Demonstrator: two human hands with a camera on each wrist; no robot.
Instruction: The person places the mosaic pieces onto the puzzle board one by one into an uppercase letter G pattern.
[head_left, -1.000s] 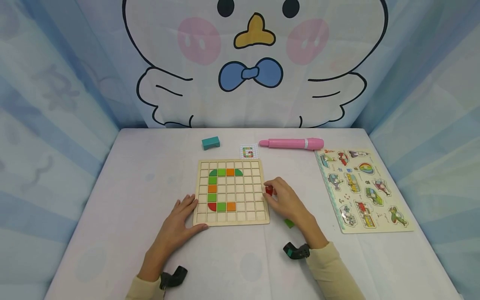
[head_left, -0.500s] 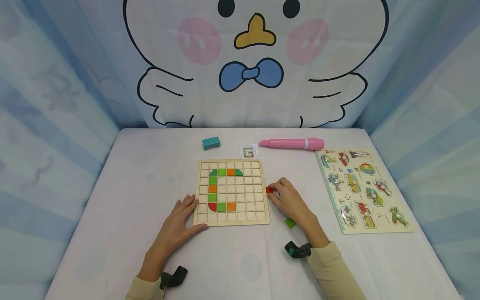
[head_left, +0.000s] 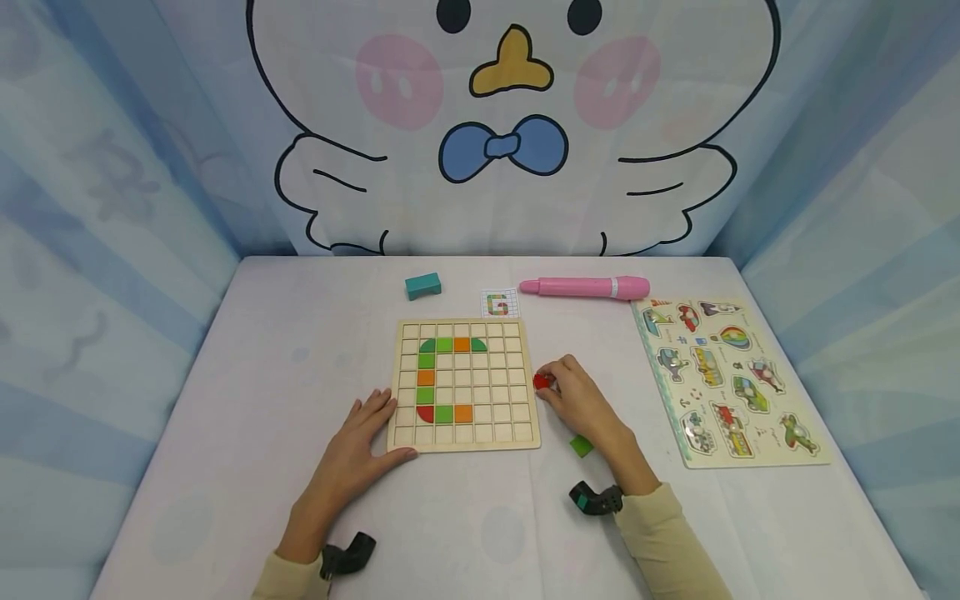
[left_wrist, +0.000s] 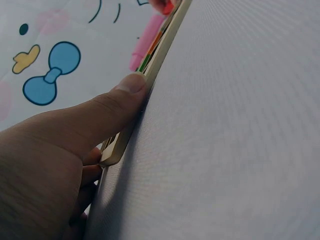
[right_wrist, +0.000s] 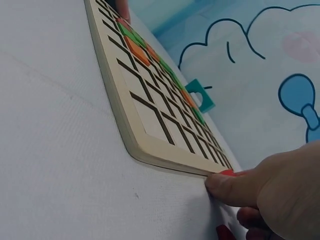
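Wooden grid board [head_left: 462,387] — flat on the white table [head_left: 225,400], partly filled with green, orange and red tiles forming a C. Left hand [head_left: 358,446]: fingers relaxed, thumb pressed against the board's near left edge. Right hand [head_left: 581,404]: pinching a red tile [head_left: 542,382] just off the board's right edge. Green tile [head_left: 581,445] — loose on the table beside the right wrist. Also present: teal block [head_left: 422,286], pink marker [head_left: 585,287], small pattern card [head_left: 498,303], vehicle puzzle [head_left: 726,379].
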